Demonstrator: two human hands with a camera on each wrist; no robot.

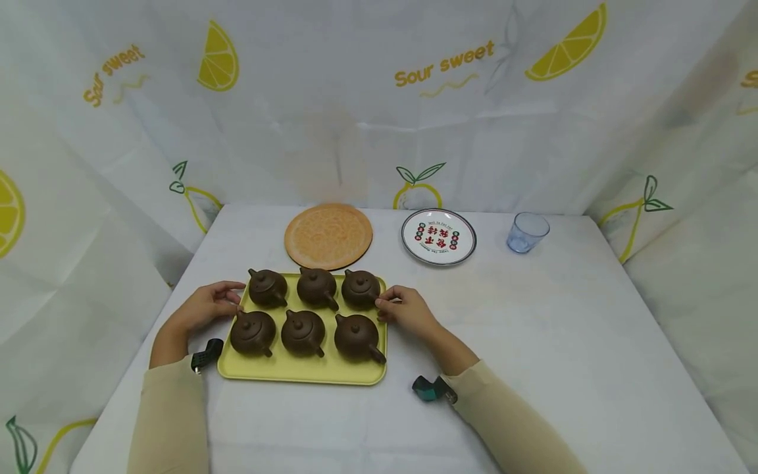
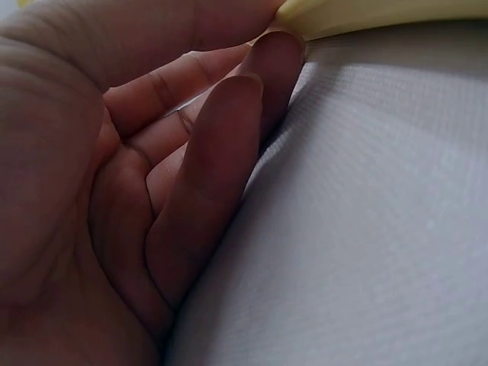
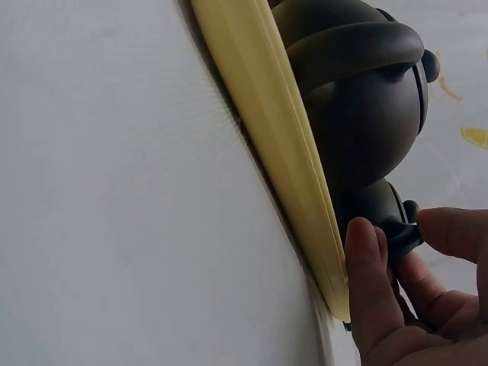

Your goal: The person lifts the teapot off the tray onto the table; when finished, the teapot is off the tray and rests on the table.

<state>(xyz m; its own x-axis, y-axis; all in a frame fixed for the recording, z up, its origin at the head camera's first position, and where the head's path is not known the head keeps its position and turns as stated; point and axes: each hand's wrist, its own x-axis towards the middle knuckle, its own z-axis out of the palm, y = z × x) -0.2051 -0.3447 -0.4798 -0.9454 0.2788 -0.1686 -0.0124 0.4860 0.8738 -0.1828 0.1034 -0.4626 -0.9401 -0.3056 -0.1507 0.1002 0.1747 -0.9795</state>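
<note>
Several dark brown teapots (image 1: 303,332) stand in two rows on a pale yellow tray (image 1: 302,372). My right hand (image 1: 408,313) is at the tray's right edge and pinches the handle of the back-right teapot (image 1: 360,288); the right wrist view shows this handle (image 3: 404,239) between thumb and fingers. That teapot stands on the tray, with the front-right teapot (image 3: 366,114) beside it. At the tray's left edge rests my left hand (image 1: 207,306), its fingers loosely bent. In the left wrist view its thumb touches the tray's rim (image 2: 366,14), while the other fingers lie low by the cloth.
Behind the tray lies a round orange-brown mat (image 1: 328,236). A white plate with red lettering (image 1: 438,257) is to its right, and farther right stands a clear blue glass (image 1: 526,234). A white cloth (image 1: 503,368) covers the table; a patterned curtain (image 1: 331,131) hangs behind.
</note>
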